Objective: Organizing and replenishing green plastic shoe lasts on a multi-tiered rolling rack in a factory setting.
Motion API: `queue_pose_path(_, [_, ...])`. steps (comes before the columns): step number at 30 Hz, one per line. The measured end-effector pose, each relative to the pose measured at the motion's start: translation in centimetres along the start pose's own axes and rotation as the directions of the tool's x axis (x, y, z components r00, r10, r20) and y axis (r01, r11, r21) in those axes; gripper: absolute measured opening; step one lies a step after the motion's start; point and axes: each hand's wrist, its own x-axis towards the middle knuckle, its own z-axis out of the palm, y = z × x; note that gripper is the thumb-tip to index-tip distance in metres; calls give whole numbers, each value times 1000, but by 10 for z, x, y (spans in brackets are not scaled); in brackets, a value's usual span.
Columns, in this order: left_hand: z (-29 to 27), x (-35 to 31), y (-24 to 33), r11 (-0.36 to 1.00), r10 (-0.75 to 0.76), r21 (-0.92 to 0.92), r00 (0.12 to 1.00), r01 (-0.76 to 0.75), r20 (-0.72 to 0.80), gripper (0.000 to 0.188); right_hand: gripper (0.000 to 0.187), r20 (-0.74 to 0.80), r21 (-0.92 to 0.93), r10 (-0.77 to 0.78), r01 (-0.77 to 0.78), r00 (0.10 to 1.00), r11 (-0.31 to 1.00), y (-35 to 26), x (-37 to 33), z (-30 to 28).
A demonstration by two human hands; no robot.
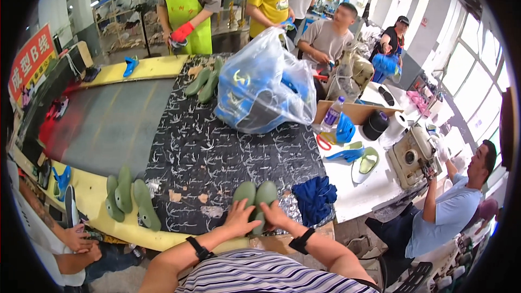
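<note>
Two olive-green shoe lasts stand side by side at the near edge of the table, toes pointing away from me. My left hand point(240, 219) is on the near end of the left shoe last point(245, 191), thumb toward the middle. Around the near end of the right shoe last point(266, 190) curl the fingers of my right hand point(275, 215). Between my hands, part of another green piece point(259, 223) shows; its full shape is hidden. Several more green shoe lasts point(124, 190) lie on the yellow edge to my left.
A big clear bag of blue shoe parts point(266, 84) sits on the black patterned cover point(187, 141). Dark blue cloth point(315, 199) lies right of my hands. Beyond it a white table point(353, 201) holds a sewing machine point(413, 154). A grey conveyor belt point(108, 122) runs left. Several people work around.
</note>
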Motion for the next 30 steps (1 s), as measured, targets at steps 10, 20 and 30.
queue_pose_path(10, [-19, -54, -66, 971, -203, -195, 908, 139, -366, 37, 94, 116, -437, -513, 508, 850, 742, -73, 107, 21])
queue_pose_path(20, [-31, -100, -102, 938, -343, -148, 790, 312, -508, 42, 95, 232, -473, -406, 467, 884, 747, -85, 149, 24])
queue_pose_path(30, [-51, -124, -124, 892, -441, -167, 729, 420, -523, 42, 51, 508, -39, 51, -36, 860, 999, -60, 107, 2])
